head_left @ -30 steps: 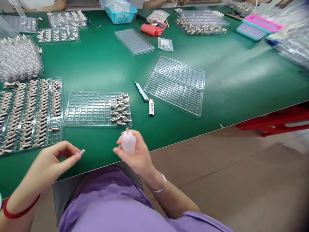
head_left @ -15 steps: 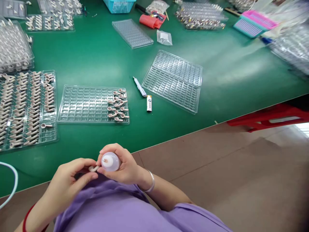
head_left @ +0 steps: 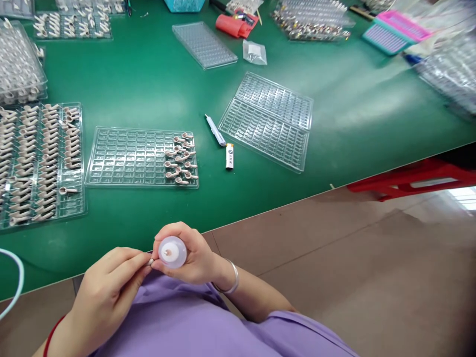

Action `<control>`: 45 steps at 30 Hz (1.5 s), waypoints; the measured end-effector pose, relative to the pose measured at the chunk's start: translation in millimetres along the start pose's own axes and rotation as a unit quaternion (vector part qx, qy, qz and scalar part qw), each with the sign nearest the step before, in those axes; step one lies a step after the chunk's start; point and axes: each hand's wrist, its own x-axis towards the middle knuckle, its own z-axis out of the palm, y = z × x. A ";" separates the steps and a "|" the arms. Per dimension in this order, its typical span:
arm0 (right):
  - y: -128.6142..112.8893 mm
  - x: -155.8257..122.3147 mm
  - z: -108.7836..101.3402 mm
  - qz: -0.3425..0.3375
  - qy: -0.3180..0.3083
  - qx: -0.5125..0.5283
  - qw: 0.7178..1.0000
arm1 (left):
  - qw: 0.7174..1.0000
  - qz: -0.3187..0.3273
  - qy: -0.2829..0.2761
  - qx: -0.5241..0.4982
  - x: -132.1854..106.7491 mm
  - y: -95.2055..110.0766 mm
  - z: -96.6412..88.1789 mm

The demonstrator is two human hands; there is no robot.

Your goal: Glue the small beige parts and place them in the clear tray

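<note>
My right hand is wrapped round a translucent squeeze bottle, whose white top faces up toward me. Close against the bottle, my left hand pinches a small pale pipe-shaped piece between thumb and fingertips; most of it is hidden. Beyond my hands lies a clear compartment tray with several similar pieces along its right end. Left of it, a fuller tray holds rows of these pieces, with a lone one near its lower right.
A white lighter and a pale pen-like tool lie beside clear trays. Farther back are a red pouch and a small plastic bag. A white cable curves at left; a red stool stands at right.
My left fingers have closed further over the small piece, so less of it shows. The bottle has shifted slightly right, and the view has moved a little.
</note>
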 end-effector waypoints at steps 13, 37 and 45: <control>0.5 -0.1 4.5 0.005 0.021 0.030 0.999 | 1.000 -0.010 -0.014 -0.022 -2.0 1.6 -0.5; -5.7 5.6 -7.4 0.111 -0.006 -0.032 0.993 | 0.992 -0.052 0.047 0.109 -6.1 -21.2 -1.6; -4.6 -2.8 -15.8 -0.057 0.036 -0.247 0.967 | 0.970 -0.063 0.104 0.210 -11.2 -42.0 11.1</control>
